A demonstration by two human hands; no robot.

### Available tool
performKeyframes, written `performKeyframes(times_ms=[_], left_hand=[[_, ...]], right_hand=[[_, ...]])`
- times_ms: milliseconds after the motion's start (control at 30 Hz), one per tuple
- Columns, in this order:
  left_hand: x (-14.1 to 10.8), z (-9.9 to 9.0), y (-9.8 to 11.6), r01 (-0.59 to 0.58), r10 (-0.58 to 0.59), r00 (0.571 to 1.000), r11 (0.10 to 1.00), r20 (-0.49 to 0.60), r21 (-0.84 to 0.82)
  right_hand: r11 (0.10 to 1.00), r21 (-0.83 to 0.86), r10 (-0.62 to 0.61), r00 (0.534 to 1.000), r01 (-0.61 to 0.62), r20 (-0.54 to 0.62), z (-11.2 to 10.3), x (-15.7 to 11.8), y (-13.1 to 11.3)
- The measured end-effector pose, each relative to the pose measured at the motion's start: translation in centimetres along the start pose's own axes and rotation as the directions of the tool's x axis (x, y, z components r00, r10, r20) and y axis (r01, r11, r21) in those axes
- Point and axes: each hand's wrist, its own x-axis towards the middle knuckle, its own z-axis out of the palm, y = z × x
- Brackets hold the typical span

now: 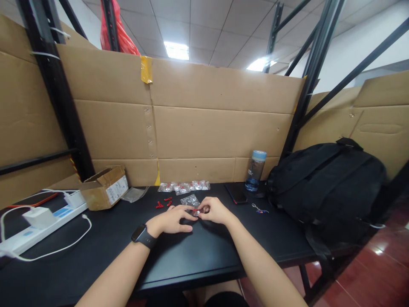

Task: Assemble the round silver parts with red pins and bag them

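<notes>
On the black table, my right hand [214, 209] pinches a small shiny piece with some red on it [196, 212]. My left hand [175, 219] lies low over the table with its fingers apart, its fingertips touching or very near the same piece. A clear plastic bag [189, 200] lies just beyond the hands. Several small red pieces [159, 205] sit to the left of it. Farther back, a row of small clear packets with red bits [182, 188] lies near the cardboard wall.
An open cardboard box [104, 187] and a white power strip [19, 239] with cables are at the left. To the right are a dark phone [237, 195], a water bottle [255, 171], a small corded trinket [260, 209] and a large black backpack [329, 187].
</notes>
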Motion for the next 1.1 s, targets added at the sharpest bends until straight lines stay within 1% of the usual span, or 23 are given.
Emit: performKeyframes(times_ms=[67, 133, 267, 333, 467, 500, 567, 667, 800, 867, 967, 1100], left_hand=[[0.1, 0.0, -0.1, 0.003, -0.003, 1.000, 1.000, 0.026, 0.003], [0.1, 0.0, -0.3, 0.013, -0.013, 0.999, 1.000, 0.040, 0.006], [0.0, -0.1, -0.3, 0.027, -0.027, 0.999, 1.000, 0.044, 0.012], [-0.1, -0.2, -0.2, 0.024, -0.024, 0.999, 1.000, 0.022, 0.008], [-0.2, -0.5, -0.1, -0.021, 0.019, 0.997, 1.000, -0.081, -0.020], [-0.1, -0.5, -0.1, -0.035, 0.033, 0.995, 0.999, -0.095, -0.020], [0.0, -0.4, -0.3, -0.040, 0.040, 0.995, 0.999, -0.089, -0.004], [0.2, 0.0, -0.7, 0.018, -0.017, 0.999, 0.999, -0.050, 0.035], [0.2, 0.4, -1.1, 0.086, -0.083, 0.995, 0.994, -0.049, 0.065], [0.2, 0.4, -1.0, 0.094, -0.092, 0.995, 0.994, -0.034, 0.059], [0.1, 0.1, -1.0, 0.102, -0.102, 0.995, 0.994, -0.013, 0.043], [-0.1, -0.1, -0.8, 0.112, -0.112, 0.994, 0.992, -0.004, 0.050]], right_hand=[[0.999, 0.019, -0.030, 0.999, 0.030, 0.013, -0.1, -0.2, 0.2], [0.999, 0.019, -0.032, 0.999, 0.032, 0.005, 0.2, -0.1, 0.3], [0.999, -0.053, -0.005, 0.998, 0.002, -0.069, 1.1, 0.4, 0.4], [0.996, -0.089, -0.012, 0.995, 0.003, -0.097, 1.4, 0.6, 0.3], [0.995, -0.100, -0.030, 0.995, 0.020, -0.099, 1.3, 0.5, 0.4], [0.995, -0.097, -0.027, 0.995, 0.018, -0.097, 1.2, 0.4, 0.5], [0.996, -0.094, -0.018, 0.995, 0.009, -0.097, 1.1, 0.4, 0.6], [0.997, -0.077, -0.022, 0.995, 0.015, -0.092, 1.3, 0.4, 0.7], [0.999, -0.048, -0.027, 0.995, 0.022, -0.096, 1.7, 0.7, 0.6], [0.996, -0.087, -0.025, 0.993, 0.015, -0.119, 1.8, 0.7, 0.3], [0.981, -0.195, -0.029, 0.988, -0.002, -0.153, 2.0, 0.7, -0.2], [0.936, -0.350, -0.025, 0.985, -0.038, -0.173, 2.3, 1.0, -0.8]])
